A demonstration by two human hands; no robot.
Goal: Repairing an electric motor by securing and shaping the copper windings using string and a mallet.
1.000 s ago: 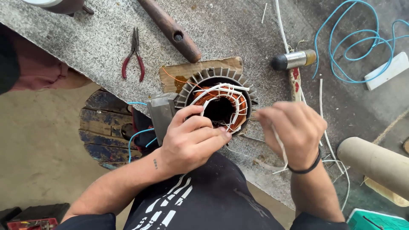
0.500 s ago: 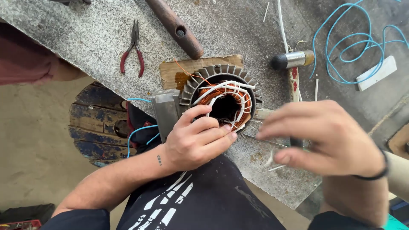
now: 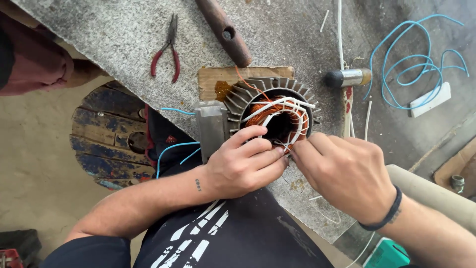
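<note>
A finned grey motor stator (image 3: 233, 99) with copper windings and white sleeved wires (image 3: 277, 106) lies on a speckled stone slab (image 3: 114, 34), partly on a piece of cardboard. My left hand (image 3: 245, 161) rests on the stator's near rim, fingertips pinched on the white tie cord at the opening. My right hand (image 3: 344, 171), wearing a dark wristband, meets it from the right, fingertips on the same cord. The cord itself is mostly hidden under the fingers.
Red-handled pliers (image 3: 167, 47) and a brown wooden handle (image 3: 224, 31) lie at the back of the slab. A hammer head (image 3: 347, 78), a coiled blue wire (image 3: 419, 64) and a white bar sit right. A cable spool (image 3: 111, 136) stands below left; another person's sleeve (image 3: 29, 59) is far left.
My right hand, lifted near the camera half a second ago, has come back down to the stator opening beside my left hand. The left hand has stayed on the rim.
</note>
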